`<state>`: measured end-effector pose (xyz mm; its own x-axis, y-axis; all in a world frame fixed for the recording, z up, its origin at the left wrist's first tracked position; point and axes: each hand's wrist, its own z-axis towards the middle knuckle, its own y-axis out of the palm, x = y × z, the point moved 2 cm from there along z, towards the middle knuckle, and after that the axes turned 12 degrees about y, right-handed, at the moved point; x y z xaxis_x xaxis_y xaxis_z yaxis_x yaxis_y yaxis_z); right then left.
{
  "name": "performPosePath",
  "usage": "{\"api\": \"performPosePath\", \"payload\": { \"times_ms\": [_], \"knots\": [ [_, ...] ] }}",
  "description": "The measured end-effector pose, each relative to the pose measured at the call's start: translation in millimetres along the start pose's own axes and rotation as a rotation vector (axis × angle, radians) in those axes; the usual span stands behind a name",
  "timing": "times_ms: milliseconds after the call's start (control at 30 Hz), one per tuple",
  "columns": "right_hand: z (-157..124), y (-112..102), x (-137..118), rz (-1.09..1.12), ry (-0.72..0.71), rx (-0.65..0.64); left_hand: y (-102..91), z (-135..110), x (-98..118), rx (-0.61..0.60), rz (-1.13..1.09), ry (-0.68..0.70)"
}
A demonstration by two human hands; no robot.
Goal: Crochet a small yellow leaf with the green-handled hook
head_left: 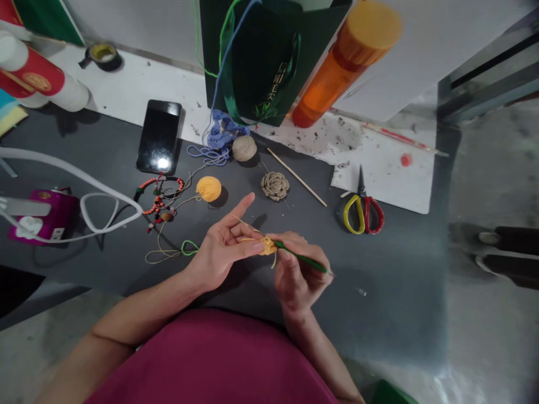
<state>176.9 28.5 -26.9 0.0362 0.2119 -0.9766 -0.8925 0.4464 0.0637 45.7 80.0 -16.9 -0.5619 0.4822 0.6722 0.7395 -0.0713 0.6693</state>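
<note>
Between the thumb and fingers of my left hand (219, 249) is a small piece of yellow crochet (268, 245), its index finger stretched out with yarn running over to the work. My right hand (301, 272) is closed on a green-handled crochet hook (307, 260), whose tip meets the yellow piece. A short yarn tail hangs below the piece. Beyond my left hand lies a yellow ball (209, 189) of yarn. A brown crocheted rosette (275, 186) rests past my fingers, near a beige yarn ball (244, 148).
Scissors (362, 215) and a thin wooden stick (297, 177) lie to the right. Blue yarn (223, 132), a phone (160, 136) and a beaded bracelet (158, 202) are to the left. A dark green bag (256, 62) and an orange bottle (337, 70) stand behind. A white cable (76, 168) loops at left.
</note>
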Motion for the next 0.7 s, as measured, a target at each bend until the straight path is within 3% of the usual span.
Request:
{"api": "performPosePath", "payload": {
  "times_ms": [100, 333, 567, 700],
  "knots": [
    [-1.3, 1.8, 2.3, 0.052, 0.115, 0.072, -1.5, -0.1, -1.1, -0.016, -0.007, -0.011],
    [-2.9, -6.1, 2.5, -0.050, 0.140, 0.199, -1.2, -0.6, 0.3, -0.031, 0.021, 0.015],
    [5.1, -4.0, -4.7, -0.047, 0.107, 0.145, -0.2, -0.8, 1.2, -0.054, 0.061, 0.035],
    [7.2, -3.9, -3.8, 0.017, 0.158, 0.118, -1.2, -0.8, 0.4, -0.061, 0.050, 0.038]
  ]
}}
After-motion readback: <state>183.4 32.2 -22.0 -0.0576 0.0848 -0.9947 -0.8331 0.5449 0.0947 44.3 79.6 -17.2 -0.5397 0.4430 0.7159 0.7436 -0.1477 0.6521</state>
